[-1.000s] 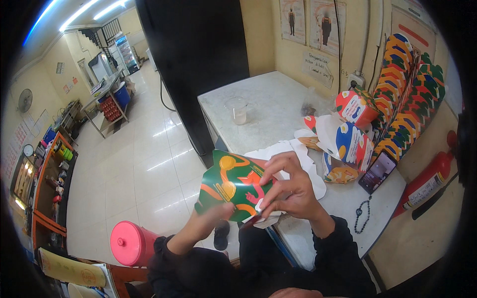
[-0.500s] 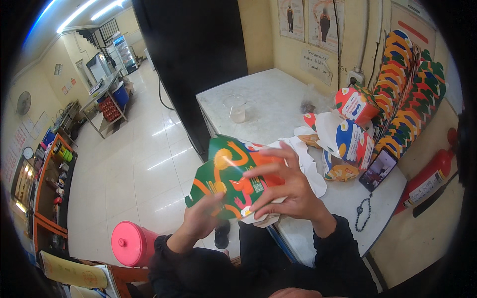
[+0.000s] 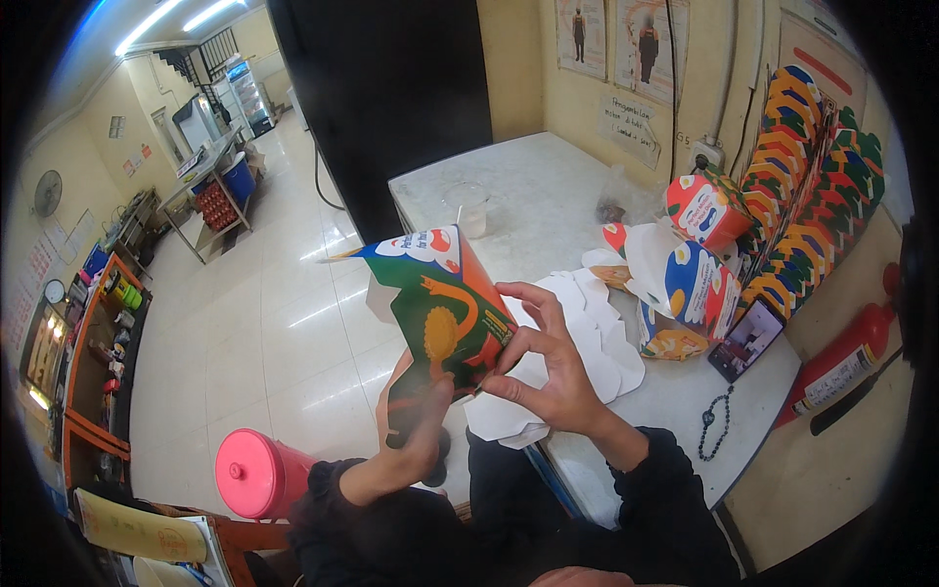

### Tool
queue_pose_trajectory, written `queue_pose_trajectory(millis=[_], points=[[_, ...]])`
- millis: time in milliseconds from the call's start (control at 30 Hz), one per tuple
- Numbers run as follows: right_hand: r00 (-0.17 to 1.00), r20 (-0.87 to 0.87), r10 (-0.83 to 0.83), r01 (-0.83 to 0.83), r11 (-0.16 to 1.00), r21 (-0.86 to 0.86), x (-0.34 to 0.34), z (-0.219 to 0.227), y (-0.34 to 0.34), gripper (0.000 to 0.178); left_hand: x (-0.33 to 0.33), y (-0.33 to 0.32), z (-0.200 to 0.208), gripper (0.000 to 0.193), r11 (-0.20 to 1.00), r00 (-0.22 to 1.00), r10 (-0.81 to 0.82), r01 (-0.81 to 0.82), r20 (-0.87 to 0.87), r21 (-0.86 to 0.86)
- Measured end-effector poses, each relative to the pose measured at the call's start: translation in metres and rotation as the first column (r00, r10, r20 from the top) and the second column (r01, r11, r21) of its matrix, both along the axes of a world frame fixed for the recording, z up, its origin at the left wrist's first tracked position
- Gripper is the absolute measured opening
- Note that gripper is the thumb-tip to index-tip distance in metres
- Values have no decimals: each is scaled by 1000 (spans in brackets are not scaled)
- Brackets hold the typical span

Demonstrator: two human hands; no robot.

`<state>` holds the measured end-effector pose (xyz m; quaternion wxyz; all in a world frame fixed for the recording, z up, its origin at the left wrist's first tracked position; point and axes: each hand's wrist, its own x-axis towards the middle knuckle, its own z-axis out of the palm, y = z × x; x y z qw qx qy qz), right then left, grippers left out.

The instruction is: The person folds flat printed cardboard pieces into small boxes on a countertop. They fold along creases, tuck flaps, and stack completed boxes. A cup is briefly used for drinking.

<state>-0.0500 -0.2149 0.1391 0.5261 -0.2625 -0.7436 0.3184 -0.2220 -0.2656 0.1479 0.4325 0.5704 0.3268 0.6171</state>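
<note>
Between my hands, above the table's near left edge, is a printed paper food box (image 3: 445, 303), green, orange, blue and white. It is bent into an open, tube-like shape with its flaps loose. My left hand (image 3: 419, 426) grips its lower edge, slightly blurred, with the thumb on the green panel. My right hand (image 3: 553, 372) pinches its right side near the lower corner. Beneath and beside my right hand lies a stack of flat white box blanks (image 3: 577, 338), plain side up.
Folded boxes (image 3: 680, 279) are piled on the table (image 3: 548, 196), with tall nested stacks (image 3: 782, 176) by the wall. A phone (image 3: 748, 338), a bead string (image 3: 716, 423) and a clear cup (image 3: 469, 210) lie around. A fire extinguisher (image 3: 846, 367) is at right, a pink bin (image 3: 256, 474) at left.
The box blank went from nearly flat to bent round, turning so its blue and white panel shows on top. My right hand moved from lying spread over it to pinching its side.
</note>
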Motion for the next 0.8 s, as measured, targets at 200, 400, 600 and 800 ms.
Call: queue_pose_trajectory(millis=[200,400,600,800], points=[[980,-104,168,-179,978,-106,4,7,2,21,-2,5,-11,26,987,999,42,-41,5,-154],[985,-72,160,-164,985,-53,6,11,1,21,4,8,-7,20,987,991,98,-85,88,-138],[998,-68,2,-1,1000,16,8,5,4,22,-2,1,3,16,989,990,93,-104,-102,-105],[988,75,-134,127,988,92,15,15,0,27,-23,6,-9,36,980,964,-197,201,-179,1]])
